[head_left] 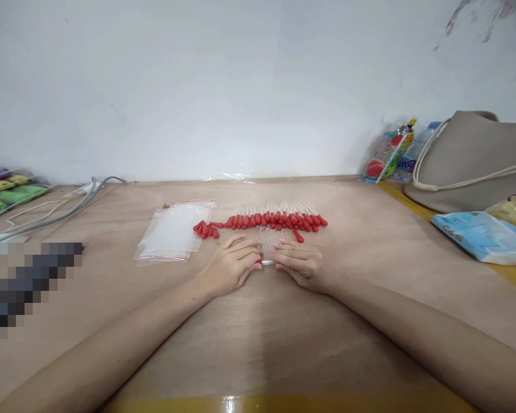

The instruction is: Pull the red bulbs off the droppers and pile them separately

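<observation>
Red rubber bulbs cap one long row of droppers on the wooden table, too crowded to count; one stack of clear zip bags lies left of it. Left hand and right hand, fingers narrow, pinch one small bundle of clear tubes between them, its ends hidden

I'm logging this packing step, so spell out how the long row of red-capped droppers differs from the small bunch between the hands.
The row of droppers lies spread side by side, untouched; the bunch is gathered tight, with the left hand and right hand touching it. The row holds many pieces, the bunch few. The row's red caps show plainly; the bunch shows mostly clear tubes. Both lie on the table.
</observation>
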The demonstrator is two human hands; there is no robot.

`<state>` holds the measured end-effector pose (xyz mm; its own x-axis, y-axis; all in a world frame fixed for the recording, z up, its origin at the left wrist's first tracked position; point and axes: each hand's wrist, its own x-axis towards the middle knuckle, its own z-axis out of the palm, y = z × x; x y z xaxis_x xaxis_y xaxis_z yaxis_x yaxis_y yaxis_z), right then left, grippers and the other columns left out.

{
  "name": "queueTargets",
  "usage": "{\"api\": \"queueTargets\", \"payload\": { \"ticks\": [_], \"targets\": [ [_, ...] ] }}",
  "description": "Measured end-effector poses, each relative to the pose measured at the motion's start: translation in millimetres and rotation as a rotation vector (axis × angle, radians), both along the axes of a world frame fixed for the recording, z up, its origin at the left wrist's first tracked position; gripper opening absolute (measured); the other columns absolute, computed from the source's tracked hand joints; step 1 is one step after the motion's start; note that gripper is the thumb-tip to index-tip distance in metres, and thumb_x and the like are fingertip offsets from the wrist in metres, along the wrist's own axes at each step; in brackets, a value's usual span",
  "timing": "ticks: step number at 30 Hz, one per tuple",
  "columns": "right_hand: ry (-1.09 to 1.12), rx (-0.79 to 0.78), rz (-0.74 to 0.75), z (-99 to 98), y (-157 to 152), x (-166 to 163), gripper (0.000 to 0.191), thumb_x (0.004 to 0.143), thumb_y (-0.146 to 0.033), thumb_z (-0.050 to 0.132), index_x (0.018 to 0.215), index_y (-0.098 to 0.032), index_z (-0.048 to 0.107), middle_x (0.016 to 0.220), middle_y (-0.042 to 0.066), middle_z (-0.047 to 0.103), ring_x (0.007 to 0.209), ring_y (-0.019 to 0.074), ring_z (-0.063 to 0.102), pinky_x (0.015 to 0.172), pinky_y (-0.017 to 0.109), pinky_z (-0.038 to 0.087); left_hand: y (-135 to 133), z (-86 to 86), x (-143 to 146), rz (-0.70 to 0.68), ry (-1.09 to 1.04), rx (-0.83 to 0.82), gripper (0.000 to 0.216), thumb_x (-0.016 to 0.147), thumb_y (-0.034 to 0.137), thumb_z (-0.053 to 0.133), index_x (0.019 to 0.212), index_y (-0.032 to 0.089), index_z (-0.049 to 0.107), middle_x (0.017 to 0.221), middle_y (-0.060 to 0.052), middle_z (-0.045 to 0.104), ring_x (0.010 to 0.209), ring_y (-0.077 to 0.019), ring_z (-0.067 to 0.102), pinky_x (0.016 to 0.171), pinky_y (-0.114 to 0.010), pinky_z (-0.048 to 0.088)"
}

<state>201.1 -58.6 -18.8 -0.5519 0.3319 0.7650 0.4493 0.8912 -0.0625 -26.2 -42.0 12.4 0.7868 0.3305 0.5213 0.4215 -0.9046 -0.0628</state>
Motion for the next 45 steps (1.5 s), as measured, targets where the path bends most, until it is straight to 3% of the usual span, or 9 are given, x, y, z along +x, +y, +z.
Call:
{"api": "queueTargets", "payload": {
  "ticks": [4, 8, 10, 14, 19, 27, 34, 40, 45],
  "targets": [
    [0.074, -0.007, -0.132, 7.2, 1, 15, 0.026, 0.084, -0.016, 0.048, 0.106, -0.022, 0.06, 0.091, 0.003, 0.067, 0.092, 0.014, 0.059, 0.086, 0.032, 0.046, 5, -2.1, -16, 0.101, -0.091, -0.016, 0.015, 0.087, 0.021, 0.046, 0.092, 0.019, 0.059, 0.098, -0.004, 0.066, 0.101, -0.0183, 0.055, 0.089, -0.036, 0.04],
    [0.05, 0.007, -0.511, 17.8, 2, 21, 0.02, 0.082, -0.025, 0.052, 0.096, -0.023, 0.065, 0.065, 0.001, 0.06, 0.067, 0.0134, 0.052, 0.071, 0.032, 0.035, 15, 2.7, -29, 0.234, -0.288, -0.055, 0.016, 0.086, 0.023, 0.046, 0.093, 0.018, 0.06, 0.091, -0.006, 0.06, 0.085, -0.016, 0.055, 0.075, -0.03, 0.046],
    [-0.011, -0.003, -0.651, 20.4, 2, 19, 0.02, 0.081, -0.023, 0.05, 0.094, -0.022, 0.066, 0.065, 0.001, 0.057, 0.066, 0.0131, 0.049, 0.07, 0.032, 0.029, 23, 8.6, -33, 0.353, -0.361, -0.097, 0.021, 0.086, 0.022, 0.043, 0.097, 0.017, 0.06, 0.091, -0.007, 0.056, 0.084, -0.0161, 0.054, 0.073, -0.029, 0.046],
    [-0.073, -0.046, -0.749, 20.3, 2, 13, 0.021, 0.078, -0.019, 0.048, 0.092, -0.018, 0.063, 0.074, 0.002, 0.062, 0.072, 0.0145, 0.05, 0.073, 0.032, 0.025, 43, 19.8, -48, 0.604, -0.391, -0.149, 0.025, 0.083, 0.02, 0.042, 0.1, 0.016, 0.06, 0.083, -0.006, 0.052, 0.085, -0.0183, 0.053, 0.074, -0.031, 0.046],
    [-0.106, -0.021, -0.759, 17.1, 4, 9, 0.015, 0.078, -0.02, 0.047, 0.075, -0.018, 0.062, 0.067, 0.001, 0.062, 0.069, 0.0149, 0.048, 0.074, 0.033, 0.023, 60, 22.5, -69, 0.73, -0.418, -0.274, 0.033, 0.076, 0.028, 0.05, 0.107, 0.018, 0.051, 0.078, -0.002, 0.055, 0.068, -0.0148, 0.055, 0.066, -0.028, 0.046],
    [-0.124, -0.03, -0.66, 11.3, 3, 6, 0.019, 0.081, -0.025, 0.047, 0.076, -0.019, 0.064, 0.065, 0.003, 0.061, 0.069, 0.0157, 0.046, 0.075, 0.034, 0.023, 60, 17.0, -71, 0.749, -0.319, -0.342, 0.027, 0.073, 0.041, 0.055, 0.088, 0.019, 0.051, 0.077, -0.002, 0.06, 0.065, -0.0156, 0.056, 0.061, -0.027, 0.043],
    [-0.167, -0.09, -0.617, 16.2, -2, 3, 0.033, 0.082, -0.046, 0.047, 0.075, -0.018, 0.063, 0.072, 0.004, 0.062, 0.072, 0.0166, 0.046, 0.075, 0.035, 0.024, 58, 12.4, -65, 0.731, -0.252, -0.225, 0.031, 0.073, 0.046, 0.055, 0.086, 0.017, 0.055, 0.077, -0.004, 0.058, 0.072, -0.0181, 0.053, 0.066, -0.03, 0.042],
    [-0.163, -0.09, -0.598, 15.2, -1, 3, 0.036, 0.083, -0.049, 0.045, 0.081, -0.019, 0.065, 0.076, 0.005, 0.063, 0.074, 0.0173, 0.047, 0.075, 0.036, 0.023, 62, 14.7, -52, 0.694, -0.15, -0.122, 0.024, 0.079, 0.038, 0.049, 0.079, 0.02, 0.064, 0.078, -0.005, 0.057, 0.082, -0.0218, 0.051, 0.078, -0.036, 0.039],
    [-0.155, -0.089, -0.592, 13.4, -1, 3, 0.035, 0.082, -0.048, 0.045, 0.083, -0.019, 0.065, 0.077, 0.005, 0.064, 0.076, 0.0175, 0.048, 0.074, 0.036, 0.023, 65, 18.5, -34, 0.706, -0.168, -0.068, 0.022, 0.079, 0.027, 0.047, 0.095, 0.022, 0.06, 0.094, -0.006, 0.059, 0.097, -0.0248, 0.048, 0.084, -0.04, 0.036]
  ]
}}
